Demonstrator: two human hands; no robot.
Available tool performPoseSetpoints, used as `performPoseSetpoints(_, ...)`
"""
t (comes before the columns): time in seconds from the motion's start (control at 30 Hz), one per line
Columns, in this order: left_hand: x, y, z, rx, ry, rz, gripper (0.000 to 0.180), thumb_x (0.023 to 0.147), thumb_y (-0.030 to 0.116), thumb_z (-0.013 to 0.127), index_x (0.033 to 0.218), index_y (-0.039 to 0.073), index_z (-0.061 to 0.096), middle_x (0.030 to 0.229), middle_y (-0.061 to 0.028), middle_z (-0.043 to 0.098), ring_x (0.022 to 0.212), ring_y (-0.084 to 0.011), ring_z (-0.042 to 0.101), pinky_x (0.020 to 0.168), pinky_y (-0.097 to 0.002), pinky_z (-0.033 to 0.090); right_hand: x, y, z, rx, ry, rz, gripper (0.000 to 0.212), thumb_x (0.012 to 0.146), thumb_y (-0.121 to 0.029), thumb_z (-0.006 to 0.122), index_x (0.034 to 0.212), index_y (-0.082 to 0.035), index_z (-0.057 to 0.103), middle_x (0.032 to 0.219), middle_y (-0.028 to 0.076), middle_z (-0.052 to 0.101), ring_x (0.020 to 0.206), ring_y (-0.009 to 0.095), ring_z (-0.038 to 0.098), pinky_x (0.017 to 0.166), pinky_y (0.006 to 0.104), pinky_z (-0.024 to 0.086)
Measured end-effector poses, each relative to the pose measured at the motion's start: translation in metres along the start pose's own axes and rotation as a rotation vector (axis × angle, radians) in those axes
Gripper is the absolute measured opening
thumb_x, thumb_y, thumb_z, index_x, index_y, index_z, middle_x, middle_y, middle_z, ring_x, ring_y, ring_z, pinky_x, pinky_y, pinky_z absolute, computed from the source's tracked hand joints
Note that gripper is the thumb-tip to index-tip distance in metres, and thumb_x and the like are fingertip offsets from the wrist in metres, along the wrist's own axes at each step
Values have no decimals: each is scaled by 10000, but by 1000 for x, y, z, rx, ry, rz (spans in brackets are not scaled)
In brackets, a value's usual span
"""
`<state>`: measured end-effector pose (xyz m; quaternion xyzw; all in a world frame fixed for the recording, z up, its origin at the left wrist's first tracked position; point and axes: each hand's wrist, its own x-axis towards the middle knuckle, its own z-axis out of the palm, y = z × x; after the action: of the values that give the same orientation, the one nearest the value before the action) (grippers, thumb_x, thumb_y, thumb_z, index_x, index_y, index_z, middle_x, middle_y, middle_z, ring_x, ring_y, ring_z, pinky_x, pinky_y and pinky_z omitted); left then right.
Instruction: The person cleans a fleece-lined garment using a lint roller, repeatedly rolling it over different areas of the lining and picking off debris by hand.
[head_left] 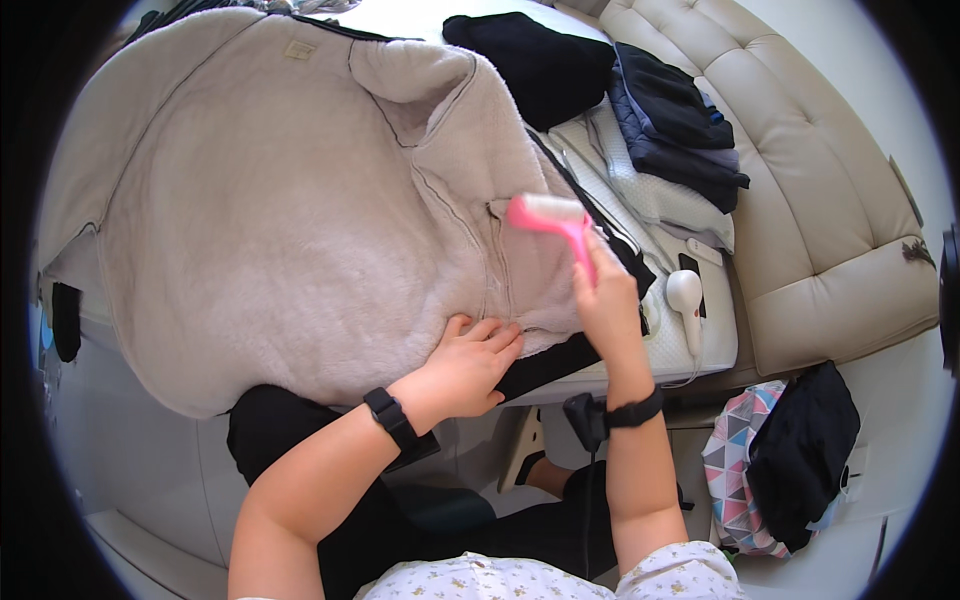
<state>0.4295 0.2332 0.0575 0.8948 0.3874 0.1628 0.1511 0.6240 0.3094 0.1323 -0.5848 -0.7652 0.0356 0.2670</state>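
Observation:
A coat (270,220) lies spread with its pale fleece lining facing up, covering much of the bed. My right hand (608,305) grips the pink handle of a lint roller (552,212), its white roll over the lining's right front panel. Whether the roll touches the fleece I cannot tell. Flat on the lining near the lower edge rests my left hand (470,365), fingers spread and holding nothing. The coat's black outer side shows along its right and lower right edges.
Folded dark clothes (680,130) and a black garment (530,65) are stacked on the bed at the back right. A white handheld appliance (686,305) lies right of my right hand. Beyond stands a beige padded headboard (800,170). A patterned bag (740,470) with black cloth (805,455) sits lower right.

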Motion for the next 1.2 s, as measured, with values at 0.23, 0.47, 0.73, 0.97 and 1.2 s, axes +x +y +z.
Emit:
performPoseSetpoints(0.23,-1,-4,-3,-15,6,-15,762,695,271,776,1347,9,480,1438,-106,462,1318,-272,399,1026,-511,313,7,-11,-6,401,297,54,443,918,-124,579,1325,41,522,1072,219,650,813,281,635,744,340,497)
performPoseSetpoints(0.47,0,-3,-9,-70,11,-30,753,690,251,779,1335,-7,488,1429,-115,465,1316,-268,402,1013,-495,336,-5,-17,14,-86,46,-303,569,794,24,621,1340,-127,578,808,116,571,652,285,594,601,353,482)
performPoseSetpoints(0.73,-2,-3,-10,-81,7,-43,745,693,241,778,1330,-12,485,1421,-119,466,1321,-263,395,1011,-475,334,-41,26,-3,41,-27,-32,599,771,75,614,1343,-94,566,812,134,566,671,262,551,638,332,468)
performPoseSetpoints(0.97,1,-2,-12,-83,-18,-62,744,701,226,775,1341,-12,479,1425,-120,465,1319,-267,402,1015,-478,326,-53,41,6,189,1,77,561,796,67,611,1341,-51,556,917,150,619,757,218,576,725,310,479)
performPoseSetpoints(1.2,1,-2,-15,-100,-38,-61,732,705,234,776,1333,-7,489,1442,-130,446,1333,-264,381,1024,-488,313,-59,55,10,351,-1,167,531,838,46,601,1360,-23,530,1089,134,639,948,179,603,845,282,473)
